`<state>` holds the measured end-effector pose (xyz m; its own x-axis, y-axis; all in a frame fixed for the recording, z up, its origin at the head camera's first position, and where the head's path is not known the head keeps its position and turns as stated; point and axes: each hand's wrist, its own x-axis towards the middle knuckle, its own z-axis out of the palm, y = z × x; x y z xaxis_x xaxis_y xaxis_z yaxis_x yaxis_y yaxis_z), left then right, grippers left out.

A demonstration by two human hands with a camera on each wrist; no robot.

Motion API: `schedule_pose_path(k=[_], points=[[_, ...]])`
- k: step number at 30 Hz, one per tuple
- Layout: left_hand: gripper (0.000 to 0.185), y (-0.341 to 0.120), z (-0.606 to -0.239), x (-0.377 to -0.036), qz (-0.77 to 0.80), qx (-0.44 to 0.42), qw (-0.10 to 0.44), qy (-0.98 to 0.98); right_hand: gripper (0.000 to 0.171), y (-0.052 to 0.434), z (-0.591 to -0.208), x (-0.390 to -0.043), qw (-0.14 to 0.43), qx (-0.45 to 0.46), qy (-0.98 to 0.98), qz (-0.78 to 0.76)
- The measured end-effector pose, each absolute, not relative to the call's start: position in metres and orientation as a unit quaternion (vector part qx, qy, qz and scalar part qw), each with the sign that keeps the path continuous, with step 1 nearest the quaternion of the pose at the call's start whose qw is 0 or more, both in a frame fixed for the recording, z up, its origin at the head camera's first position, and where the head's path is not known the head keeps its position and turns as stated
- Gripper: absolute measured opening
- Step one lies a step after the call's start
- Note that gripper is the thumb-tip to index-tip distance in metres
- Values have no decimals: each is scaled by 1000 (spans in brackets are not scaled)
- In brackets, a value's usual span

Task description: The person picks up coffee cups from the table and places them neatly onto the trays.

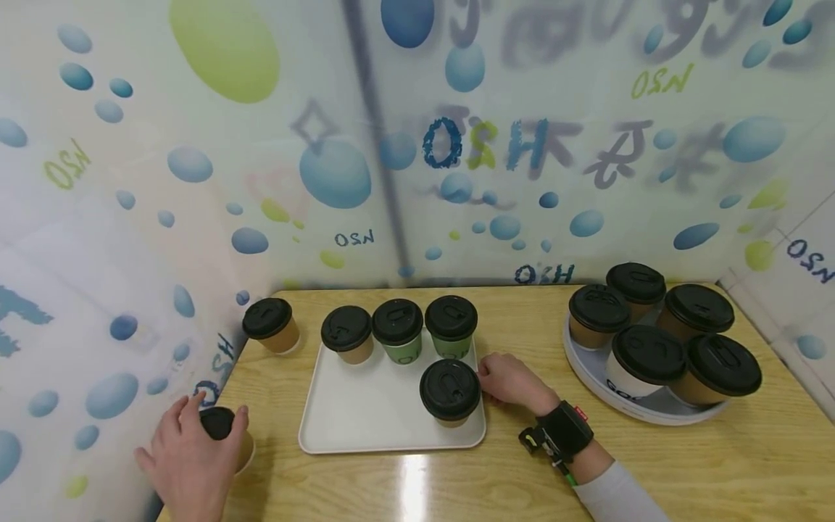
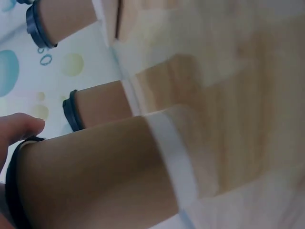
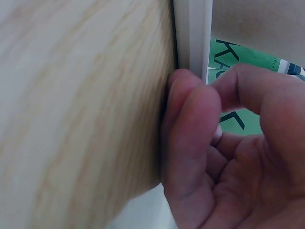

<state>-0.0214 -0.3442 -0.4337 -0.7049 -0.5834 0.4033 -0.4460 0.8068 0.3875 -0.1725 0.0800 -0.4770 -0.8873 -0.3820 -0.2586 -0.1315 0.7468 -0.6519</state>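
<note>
At the table's left edge, my left hand [image 1: 196,453] has its thumb and fingers around the black lid of a brown paper coffee cup [image 2: 95,176]. The cup stands upright with its white base on the wood, and in the left wrist view the thumb is right at the lid's rim. My right hand [image 1: 512,380] pinches the right rim of a white tray [image 1: 365,413], fingers low by the tabletop. On that tray stand several lidded cups: two green ones [image 1: 451,346] and a brown one [image 1: 355,354] along the back, another brown one [image 1: 450,395] at the right front.
Another brown lidded cup [image 1: 277,337] stands behind the left hand, left of the tray. At the right, a round grey tray [image 1: 626,409] carries several lidded cups, brown and white. A patterned curtain [image 1: 404,145] closes off the table's back and left side.
</note>
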Motion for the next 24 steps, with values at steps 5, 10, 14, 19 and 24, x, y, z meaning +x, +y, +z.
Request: schedule_pose_path(k=[5, 10, 14, 19, 24], points=[[64, -345, -435, -25, -147, 304, 221, -915, 34, 80, -477, -173, 190, -144, 913, -332], [57, -341, -438, -32, -166, 253, 238, -923, 34, 79, -477, -173, 192, -138, 914, -330], [53, -336, -442, -41, -180, 195, 269, -926, 33, 79, -477, -173, 196, -136, 915, -325], [53, -336, -447, -52, -182, 133, 315, -922, 34, 80, -477, -173, 199, -132, 915, -323], [75, -342, -451, -54, -203, 99, 364, -903, 33, 80, -476, -173, 204, -124, 915, -324]])
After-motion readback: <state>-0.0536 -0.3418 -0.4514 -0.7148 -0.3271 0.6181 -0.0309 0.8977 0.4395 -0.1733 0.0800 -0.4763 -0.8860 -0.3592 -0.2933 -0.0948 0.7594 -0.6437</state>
